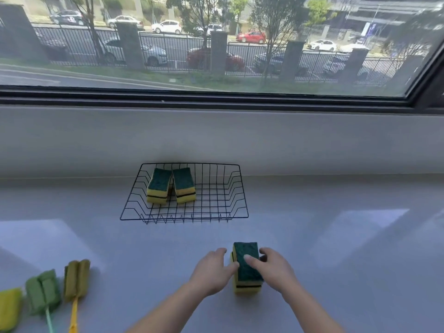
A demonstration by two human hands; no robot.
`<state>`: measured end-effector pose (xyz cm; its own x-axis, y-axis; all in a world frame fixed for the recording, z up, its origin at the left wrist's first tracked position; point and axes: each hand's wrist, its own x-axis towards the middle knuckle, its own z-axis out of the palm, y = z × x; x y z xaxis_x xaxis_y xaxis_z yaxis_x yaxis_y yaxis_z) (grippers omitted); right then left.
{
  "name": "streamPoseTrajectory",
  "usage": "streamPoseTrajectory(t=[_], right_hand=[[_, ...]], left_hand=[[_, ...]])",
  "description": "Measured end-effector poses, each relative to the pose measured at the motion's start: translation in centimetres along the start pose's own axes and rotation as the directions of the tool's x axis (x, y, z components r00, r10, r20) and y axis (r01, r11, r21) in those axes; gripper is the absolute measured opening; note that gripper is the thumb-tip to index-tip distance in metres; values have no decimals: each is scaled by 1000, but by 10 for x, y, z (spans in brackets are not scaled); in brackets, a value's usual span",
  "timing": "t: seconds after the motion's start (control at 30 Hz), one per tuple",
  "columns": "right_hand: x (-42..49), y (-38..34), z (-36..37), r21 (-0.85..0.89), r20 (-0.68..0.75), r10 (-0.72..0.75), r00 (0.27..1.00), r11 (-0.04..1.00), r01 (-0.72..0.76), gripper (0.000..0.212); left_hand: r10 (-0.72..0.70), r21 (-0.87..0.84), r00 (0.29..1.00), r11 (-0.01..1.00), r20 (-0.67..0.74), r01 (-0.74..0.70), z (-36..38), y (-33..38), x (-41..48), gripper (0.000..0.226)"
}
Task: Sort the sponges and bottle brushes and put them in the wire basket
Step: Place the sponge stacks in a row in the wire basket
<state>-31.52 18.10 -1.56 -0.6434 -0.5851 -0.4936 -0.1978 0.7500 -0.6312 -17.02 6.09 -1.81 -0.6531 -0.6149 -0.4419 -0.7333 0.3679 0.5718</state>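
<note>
Clamping a sponge stack [247, 275] from both sides, the person has it near the front edge of the counter [336, 248], a little right of centre. The left hand [211, 272] presses its thumb and curled fingers into the left face. The right hand [276, 270] wraps the right face with its thumb laid over the top. Both hands hold it firmly, so neither is free. Likely reason: two sponges stacked, so squeezing from both sides keeps them aligned for one lift.

The wire basket [216, 198] sits at the back edge against the wall, with thin black wire, an open grid and flared sides. Its left part holds the left pair of sponges [158, 186] and the right pair of sponges [183, 186], side by side and touching. The right part is bare, probably kept for the brushes, since sorting means like goes with like.

The sponges are blocky yellow foam, soft-looking, with a dark green scouring layer on top that looks coarse and fibrous.

At the front-left corner lie three bottle brushes, well apart from the basket. The green brush [43, 292] and the olive-yellow brush [76, 280] have ribbed foam heads on thin plastic handles. The yellow brush head [9, 306] is cut by the frame edge and blurred. None is touched yet.

The step looks like carrying the third stack to the basket, next to the other two.
</note>
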Motion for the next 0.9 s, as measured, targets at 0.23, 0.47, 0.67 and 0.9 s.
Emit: streamPoseTrajectory(t=[0.23,0.47,0.67,0.9], right_hand=[[2,11,10,165,93,64,994,983,-79,71],[-5,13,11,347,88,22,996,936,-51,37],[-8,1,10,460,32,-62,998,887,40,39],[-7,-34,9,497,-37,-148,988,855,147,36]], left_hand=[[-140,-462,966,857,218,229,15,14,-7,62],[-147,-579,976,787,161,214,18,20,-15,41],[-89,-682,994,724,55,103,2,18,-19,36],[-59,-705,996,710,-60,0,-29,15,-17,43]])
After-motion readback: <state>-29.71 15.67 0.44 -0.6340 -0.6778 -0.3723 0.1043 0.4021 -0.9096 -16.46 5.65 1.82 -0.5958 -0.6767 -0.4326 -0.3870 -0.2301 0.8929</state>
